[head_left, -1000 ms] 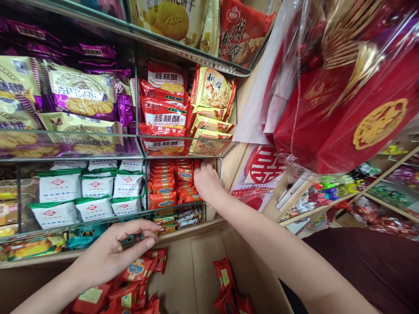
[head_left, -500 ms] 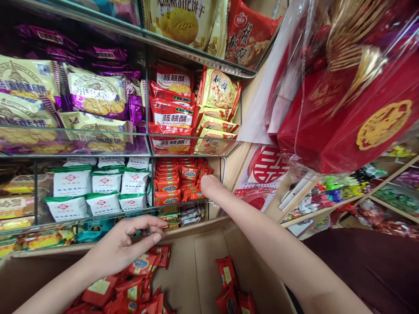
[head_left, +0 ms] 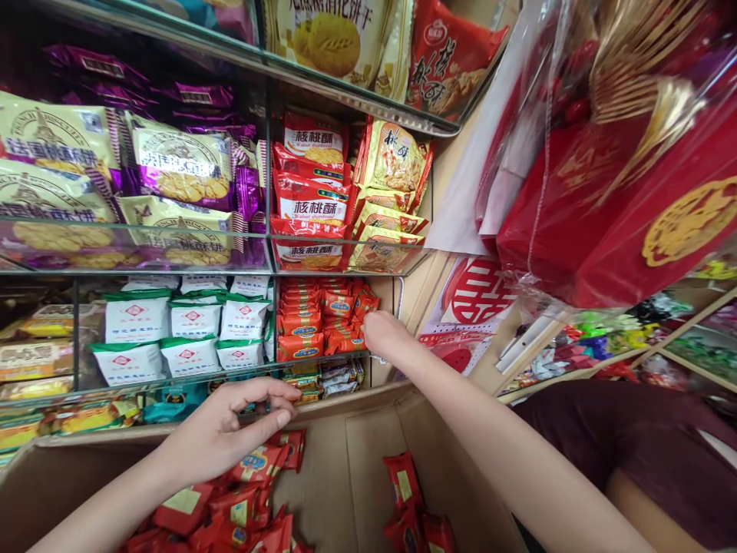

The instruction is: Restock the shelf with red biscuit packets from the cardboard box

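Head view: the right hand (head_left: 390,338) is at the right end of the small red packets (head_left: 300,346) stacked in a lower shelf compartment. Its fingertips are hidden behind the hand, so whether that grip is pinching a packet or pressed together cannot be told. The left hand (head_left: 227,432) hangs over the cardboard box (head_left: 360,476), fingers loosely curled and thumb apart, with nothing seen in it; more red packets (head_left: 245,511) lie loose below it.

So close to the stacks, light fingertip pressure should serve best, I judge: the wrappers look soft, and a hard sideways push could tip or crumple the right-hand rows. Keep the knuckles off the glass shelf edge (head_left: 322,359), and square each packet with its row before letting go.

Compared with a second ago, the right hand sits lower against the compartment, baring packets at the upper right that it had covered. The left hand keeps much the same shape. The shelves have slid rightward in view, and more of the maroon clothing (head_left: 650,445) beside the box shows.
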### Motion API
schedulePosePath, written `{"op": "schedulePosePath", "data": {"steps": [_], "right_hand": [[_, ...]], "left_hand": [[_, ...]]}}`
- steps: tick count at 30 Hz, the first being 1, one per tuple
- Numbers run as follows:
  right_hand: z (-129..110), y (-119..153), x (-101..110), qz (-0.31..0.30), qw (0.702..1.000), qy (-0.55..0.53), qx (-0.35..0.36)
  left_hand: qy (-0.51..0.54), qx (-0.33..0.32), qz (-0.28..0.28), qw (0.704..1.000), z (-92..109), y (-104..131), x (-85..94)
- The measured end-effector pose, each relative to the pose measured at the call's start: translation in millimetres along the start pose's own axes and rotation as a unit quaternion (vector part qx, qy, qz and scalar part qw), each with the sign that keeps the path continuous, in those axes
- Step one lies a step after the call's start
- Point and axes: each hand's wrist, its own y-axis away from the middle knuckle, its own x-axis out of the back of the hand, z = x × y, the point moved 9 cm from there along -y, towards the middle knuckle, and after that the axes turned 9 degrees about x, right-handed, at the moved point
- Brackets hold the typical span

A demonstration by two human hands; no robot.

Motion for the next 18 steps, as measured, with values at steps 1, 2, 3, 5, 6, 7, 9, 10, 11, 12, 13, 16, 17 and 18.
{"op": "schedulePosePath", "data": {"steps": [1, 2, 3, 5, 6, 7, 9, 10, 11, 12, 13, 16, 17, 18], "right_hand": [[-1, 2, 2, 0.006, 1.000, 0.000, 0.002], [-3, 3, 4, 0.012, 1.000, 0.000, 0.009], [-6, 3, 6, 0.018, 1.000, -0.001, 0.020], [-15, 1, 11, 0.024, 0.999, -0.007, 0.048], [-20, -1, 12, 0.023, 0.998, -0.011, 0.060], [-24, -4, 12, 0.018, 0.997, -0.015, 0.067], [-29, -13, 10, -0.002, 0.998, -0.020, 0.068], [-30, -17, 8, -0.013, 0.998, -0.021, 0.063], [-31, -22, 5, -0.022, 0.998, -0.021, 0.057], [-31, -26, 4, -0.029, 0.998, -0.021, 0.052], [-30, -30, 2, -0.032, 0.998, -0.020, 0.046], [-28, -39, 0, -0.032, 0.999, -0.014, 0.034], [-27, -40, 0, -0.031, 0.999, -0.012, 0.032], [-27, -41, -1, -0.030, 0.999, -0.010, 0.031]], "left_hand": [[0.000, -0.003, 0.000, 1.000, 1, 0, -0.1], [-0.002, -0.006, 0.002, 1.000, 2, 0, 0.2], [-0.004, -0.008, 0.002, 1.000, 3, 0, 0.3], [-0.005, -0.008, 0.004, 1.000, 4, 0, 0.5], [-0.003, -0.006, 0.002, 1.000, 5, 1, 0.2], [-0.002, -0.002, -0.001, 1.000, 5, 1, -0.3], [-0.002, 0.009, -0.008, 1.000, 5, 1, -1.1], [-0.003, 0.013, -0.010, 1.000, 5, 1, -1.3], [-0.002, 0.015, -0.013, 1.000, 5, 2, -1.4], [0.000, 0.016, -0.015, 1.000, 5, 2, -1.4], [0.003, 0.016, -0.016, 1.000, 5, 3, -1.4], [0.014, 0.014, -0.021, 1.000, 6, 3, -2.0], [0.017, 0.012, -0.021, 1.000, 6, 3, -2.0], [0.021, 0.011, -0.020, 1.000, 6, 3, -2.0]]}}
